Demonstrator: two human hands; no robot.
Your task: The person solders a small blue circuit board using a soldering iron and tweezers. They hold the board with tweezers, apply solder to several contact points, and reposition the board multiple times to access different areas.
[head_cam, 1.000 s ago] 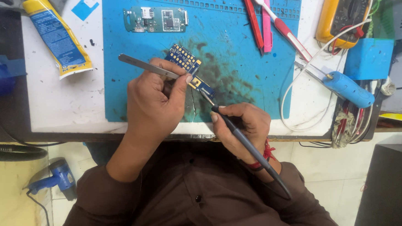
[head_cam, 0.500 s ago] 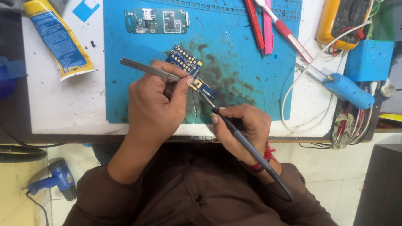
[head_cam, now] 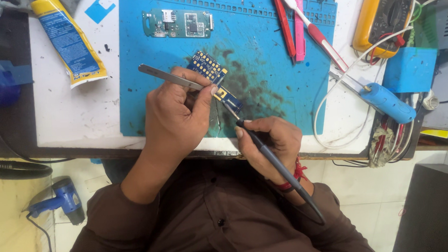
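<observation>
**Two hands working a small blue board on the mat**

No open container is showing its contents. A yellow and blue tube [head_cam: 70,41] is lying flat on the white bench [head_cam: 75,118] left of the blue work mat [head_cam: 261,52], its crimped end pointing toward the person, with a blue printed panel running along its length. A blue paper scrap [head_cam: 100,8] is sitting just above it at the mat's corner. A yellow meter [head_cam: 381,13] is resting at the upper right, and a plain blue box [head_cam: 410,69] is sitting just below it, beside a blue cylindrical tool [head_cam: 386,102] with white leads.

The left hand [head_cam: 175,121] is closing around metal tweezers [head_cam: 168,78], whose tips are meeting the small blue circuit board [head_cam: 215,80] lying near the middle of the mat on a dark stained patch. The right hand [head_cam: 273,141] is gripping a dark pen-like iron [head_cam: 277,164] like a pencil, its tip touching the board's near end. A green circuit board [head_cam: 177,22] is lying well apart at the mat's top. A red tool [head_cam: 282,20] and a pink and white brush [head_cam: 313,29] are lying side by side on the mat's right part.

Against the frame half a second earlier, both hands, the tools and the blue board are staying in the same places; nothing visible is shifting.
</observation>
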